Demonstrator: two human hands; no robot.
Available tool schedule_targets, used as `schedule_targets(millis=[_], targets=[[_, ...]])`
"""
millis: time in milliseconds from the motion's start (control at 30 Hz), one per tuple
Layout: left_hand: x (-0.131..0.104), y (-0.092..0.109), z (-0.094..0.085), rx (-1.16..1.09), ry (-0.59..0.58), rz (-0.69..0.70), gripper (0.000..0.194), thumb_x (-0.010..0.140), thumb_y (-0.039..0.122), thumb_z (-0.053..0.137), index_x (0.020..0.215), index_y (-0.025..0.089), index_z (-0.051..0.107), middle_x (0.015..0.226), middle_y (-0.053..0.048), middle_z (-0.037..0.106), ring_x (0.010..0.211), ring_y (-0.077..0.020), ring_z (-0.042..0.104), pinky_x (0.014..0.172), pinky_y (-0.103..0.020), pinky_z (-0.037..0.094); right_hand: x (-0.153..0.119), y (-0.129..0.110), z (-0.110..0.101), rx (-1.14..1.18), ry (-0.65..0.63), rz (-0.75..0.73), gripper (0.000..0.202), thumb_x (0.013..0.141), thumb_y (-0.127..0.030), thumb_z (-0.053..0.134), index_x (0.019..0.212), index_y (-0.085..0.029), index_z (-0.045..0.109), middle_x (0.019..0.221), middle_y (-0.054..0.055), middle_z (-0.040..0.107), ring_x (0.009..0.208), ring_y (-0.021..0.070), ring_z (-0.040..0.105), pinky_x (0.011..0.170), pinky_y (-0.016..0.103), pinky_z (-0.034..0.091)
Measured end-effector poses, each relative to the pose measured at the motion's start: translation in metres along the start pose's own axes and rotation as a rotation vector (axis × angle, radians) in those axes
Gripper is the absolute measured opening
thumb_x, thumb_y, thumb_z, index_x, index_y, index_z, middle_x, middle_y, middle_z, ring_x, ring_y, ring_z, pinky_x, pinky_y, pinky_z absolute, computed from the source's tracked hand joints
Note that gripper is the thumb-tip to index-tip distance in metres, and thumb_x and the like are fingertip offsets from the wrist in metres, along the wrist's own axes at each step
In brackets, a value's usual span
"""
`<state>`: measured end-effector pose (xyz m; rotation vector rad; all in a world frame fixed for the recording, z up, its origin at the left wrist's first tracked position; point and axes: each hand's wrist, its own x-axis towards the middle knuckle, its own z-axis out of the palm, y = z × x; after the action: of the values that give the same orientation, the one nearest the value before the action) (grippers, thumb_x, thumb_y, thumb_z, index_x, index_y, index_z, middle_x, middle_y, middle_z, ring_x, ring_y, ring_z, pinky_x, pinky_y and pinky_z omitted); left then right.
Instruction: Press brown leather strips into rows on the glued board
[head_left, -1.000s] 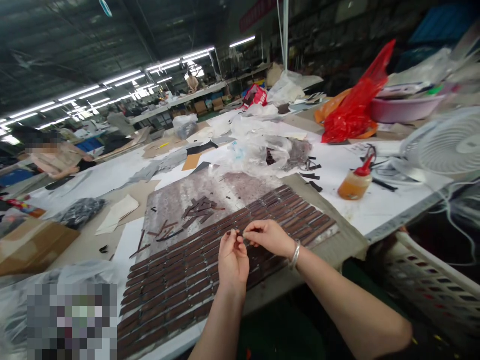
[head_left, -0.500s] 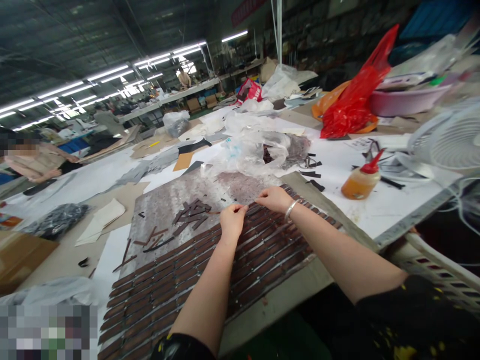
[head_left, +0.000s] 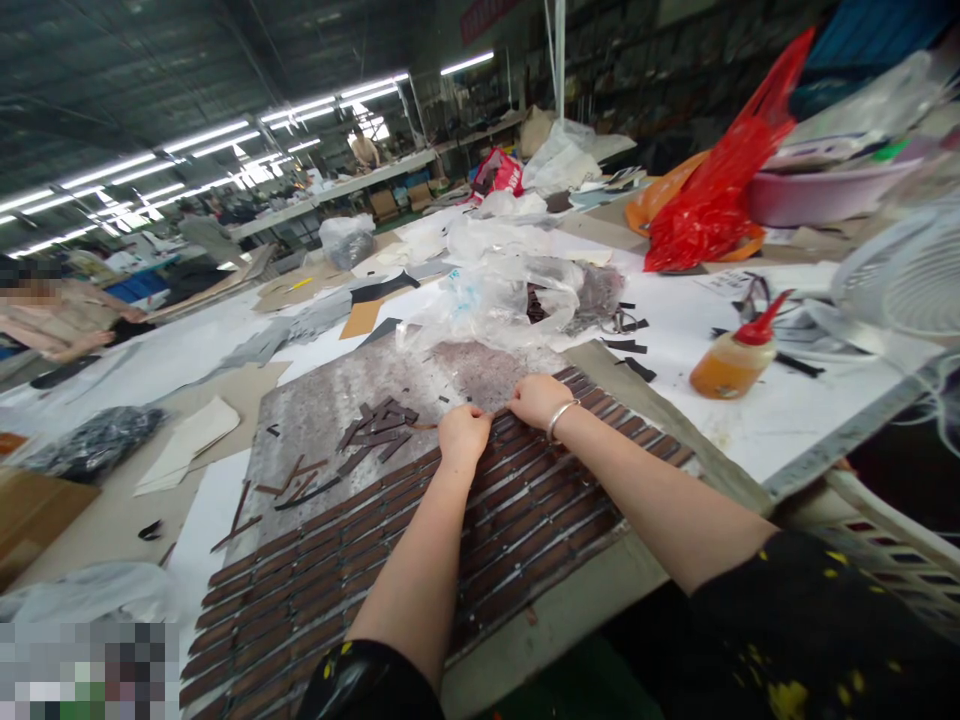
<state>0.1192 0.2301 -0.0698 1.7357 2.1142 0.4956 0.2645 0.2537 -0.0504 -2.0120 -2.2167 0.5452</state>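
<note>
Rows of dark brown strips [head_left: 330,590] lie side by side on a grey speckled board [head_left: 300,410], with thin pale gaps between them. At the far edge of these rows my left hand [head_left: 463,438] is closed in a pinch, and my right hand [head_left: 538,402], with a silver bangle at the wrist, pinches just beside it. A short dark strip runs between the fingertips, mostly hidden by them. Left of my left hand sits a pile of loose dark strips [head_left: 379,430]. Thinner brown strips [head_left: 292,480] are scattered farther left.
Beyond the board lies a clear plastic bag [head_left: 502,300]. To the right are a red-tipped glue bottle [head_left: 735,360], a red bag [head_left: 705,220] and a white fan [head_left: 907,270]. A cardboard box [head_left: 45,515] is at left; a person [head_left: 67,310] stands beyond it.
My right hand has come slightly left and lower, closer to the strip rows and to my left hand. The left hand stays pinched in nearly the same place. The view has shifted a little.
</note>
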Motion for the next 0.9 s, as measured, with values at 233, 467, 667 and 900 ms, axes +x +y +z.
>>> schedule_targets(millis=[233, 467, 667, 900], targets=[[-0.0023, 0.0011, 0.0005, 0.035, -0.014, 0.002, 0.023, 0.073, 0.042, 0.059, 0.073, 0.023, 0.072, 0.076, -0.005, 0.071, 0.076, -0.0202, 0.063, 0.069, -0.028, 0.043, -0.0005, -0.0028, -0.0003, -0.027, -0.009, 0.018, 0.030, 0.081, -0.032, 0.053, 0.098, -0.015, 0.071, 0.098, 0.015, 0.068, 0.092, 0.0245, 0.063, 0.078, 0.030, 0.049], [-0.0041, 0.0038, 0.0004, 0.054, -0.014, -0.012, 0.023, 0.074, 0.040, 0.058, 0.074, 0.023, 0.072, 0.078, -0.007, 0.071, 0.079, -0.0227, 0.064, 0.069, -0.030, 0.044, -0.0021, -0.0047, -0.0028, -0.037, -0.007, 0.020, 0.029, 0.081, -0.032, 0.053, 0.096, -0.015, 0.072, 0.097, 0.016, 0.068, 0.092, 0.0255, 0.064, 0.078, 0.031, 0.050], [-0.0047, 0.0056, 0.0006, 0.057, -0.010, -0.015, 0.021, 0.074, 0.038, 0.058, 0.073, 0.021, 0.071, 0.079, -0.008, 0.071, 0.081, -0.0229, 0.063, 0.071, -0.030, 0.044, -0.0002, -0.0053, -0.0005, -0.046, -0.008, 0.016, 0.029, 0.081, -0.031, 0.053, 0.096, -0.015, 0.072, 0.095, 0.016, 0.068, 0.093, 0.0269, 0.063, 0.078, 0.034, 0.050], [-0.0007, 0.0017, 0.0047, 0.010, 0.013, -0.036, 0.019, 0.072, 0.038, 0.061, 0.074, 0.021, 0.069, 0.081, -0.008, 0.070, 0.082, -0.0229, 0.063, 0.073, -0.031, 0.044, -0.0006, -0.0051, 0.0010, -0.069, 0.016, 0.017, 0.029, 0.080, -0.035, 0.054, 0.093, -0.016, 0.072, 0.094, 0.014, 0.068, 0.093, 0.0275, 0.063, 0.077, 0.035, 0.049]])
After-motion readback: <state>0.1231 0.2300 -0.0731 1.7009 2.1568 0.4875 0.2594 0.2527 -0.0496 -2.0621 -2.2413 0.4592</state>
